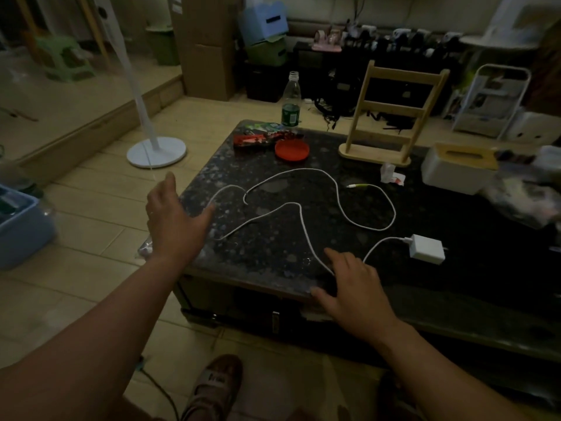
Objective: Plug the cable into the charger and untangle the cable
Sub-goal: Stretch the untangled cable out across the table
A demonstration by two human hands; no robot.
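Note:
A white cable point(340, 205) lies in loose, spread-out curves on the dark speckled table point(273, 238). One end is plugged into a white charger point(427, 249) at the right front; the other end, with a greenish tip point(356, 186), lies free near the middle. My left hand point(174, 220) hovers at the table's left edge, fingers apart, its fingertips by the cable's leftmost loop. My right hand point(352, 287) rests flat on the front edge, fingers spread, touching the cable where it bends toward the charger. Neither hand grips anything.
At the back of the table stand a red lid point(292, 150), snack packets point(261, 138), a clear bottle point(290, 101), a wooden rack point(391, 117) and a white tissue box point(458, 168). A white fan base point(156, 151) stands on the floor left.

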